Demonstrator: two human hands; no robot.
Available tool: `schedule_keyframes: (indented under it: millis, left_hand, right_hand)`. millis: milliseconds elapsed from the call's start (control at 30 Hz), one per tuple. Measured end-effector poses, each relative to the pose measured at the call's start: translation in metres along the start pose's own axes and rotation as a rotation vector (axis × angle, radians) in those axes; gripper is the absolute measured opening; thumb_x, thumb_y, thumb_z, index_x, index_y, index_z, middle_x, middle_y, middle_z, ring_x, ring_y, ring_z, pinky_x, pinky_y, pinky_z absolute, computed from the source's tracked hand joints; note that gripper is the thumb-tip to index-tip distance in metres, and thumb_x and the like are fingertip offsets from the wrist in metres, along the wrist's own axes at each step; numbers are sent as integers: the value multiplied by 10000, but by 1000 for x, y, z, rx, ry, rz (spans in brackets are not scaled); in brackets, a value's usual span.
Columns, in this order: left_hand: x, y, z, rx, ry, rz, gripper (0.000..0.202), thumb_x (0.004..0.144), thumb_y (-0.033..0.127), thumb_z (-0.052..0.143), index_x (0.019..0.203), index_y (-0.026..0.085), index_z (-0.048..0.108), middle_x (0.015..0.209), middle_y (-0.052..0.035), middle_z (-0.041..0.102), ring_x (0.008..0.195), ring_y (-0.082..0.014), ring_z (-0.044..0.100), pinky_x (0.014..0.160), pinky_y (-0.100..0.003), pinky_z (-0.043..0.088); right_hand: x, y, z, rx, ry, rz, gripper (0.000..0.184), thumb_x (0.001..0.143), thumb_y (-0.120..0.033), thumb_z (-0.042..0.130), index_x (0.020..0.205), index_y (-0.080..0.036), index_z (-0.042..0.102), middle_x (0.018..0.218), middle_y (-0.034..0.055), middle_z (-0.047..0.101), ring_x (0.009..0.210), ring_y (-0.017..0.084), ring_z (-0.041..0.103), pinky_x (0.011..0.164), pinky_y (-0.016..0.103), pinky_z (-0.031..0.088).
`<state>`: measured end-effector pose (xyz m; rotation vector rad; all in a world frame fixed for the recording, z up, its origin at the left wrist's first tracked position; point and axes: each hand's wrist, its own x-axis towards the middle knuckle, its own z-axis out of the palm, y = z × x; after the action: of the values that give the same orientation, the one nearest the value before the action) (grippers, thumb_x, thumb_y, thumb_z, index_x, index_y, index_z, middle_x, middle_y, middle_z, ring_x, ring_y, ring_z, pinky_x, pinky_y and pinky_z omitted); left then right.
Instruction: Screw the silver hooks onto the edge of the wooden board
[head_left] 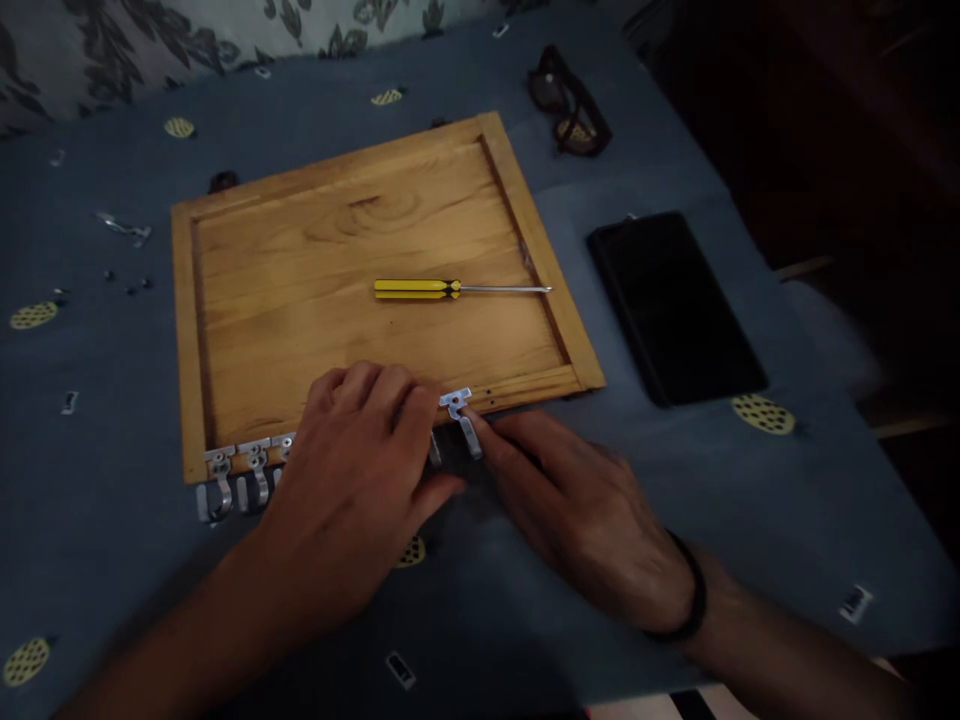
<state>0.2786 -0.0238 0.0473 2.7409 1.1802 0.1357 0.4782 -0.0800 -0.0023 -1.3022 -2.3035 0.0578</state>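
A shallow wooden framed board [300, 300] lies on the table. My left hand [352, 480] rests across its near edge, fingers bent and closed over the frame, the thumb sticking out below; its fingertips are partly hidden. At the same edge my right hand [577, 500] pinches a silver metal hook [463, 420], whose flat plate lies on the frame. Left of my left hand, several similar hooks [255, 470] sit in a row along the frame, with screws in their plates. Part of another hook shows beneath my left index finger. A yellow-handled screwdriver [420, 290] lies on the board.
A loose metal hook [124, 229] and several small screws [127, 285] lie left of the board. Dark-framed glasses [570, 105] rest at the back right, a black tablet or phone [679, 310] at the right. A blue patterned cloth [90, 560] covers the table.
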Motion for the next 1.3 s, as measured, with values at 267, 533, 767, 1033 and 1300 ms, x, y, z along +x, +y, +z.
schedule_keyframes:
  millis: [267,533,767,1033,1300]
  left_hand:
    - [4,6,4,-33,45,-16,485,873,511,759,1144,132,625,1133,-130,675,1021,-325,597,904,-509,476]
    - [7,8,8,-66,68,-38,367,900,391,748,1133,124,655,1109,-122,687,1008,-321,588,906,-520,471]
    - [6,5,9,-122,92,-19,275,928,321,710,1121,132,660,1116,-111,683,1012,-302,593,911,-492,468]
    - [6,5,11,-130,111,-13,250,912,304,724,1090,142,657,1101,-104,688,1000,-296,601,917,-493,480]
    - [7,4,9,-123,116,-7,242,925,309,708,1094,150,642,1082,-110,692,997,-304,617,904,-507,498]
  right_hand:
    - [1,-1,-2,-1,-2,-5,301,1049,-153,417,1264,-68,609,926,76,722,827,167,683,692,258,551]
    - [0,-1,-1,3,-5,-4,312,1039,-148,438,1282,-55,611,939,88,728,836,176,688,689,265,552]
    - [1,0,0,35,21,3,281,1033,-133,447,1257,-69,604,939,89,732,826,170,702,689,258,578]
    - [-4,2,-2,146,12,87,355,981,-65,466,1316,-93,579,1001,96,726,894,163,721,809,253,609]
    - [-3,3,-5,134,34,88,310,993,-90,463,1262,-138,610,942,74,744,840,162,728,733,248,616]
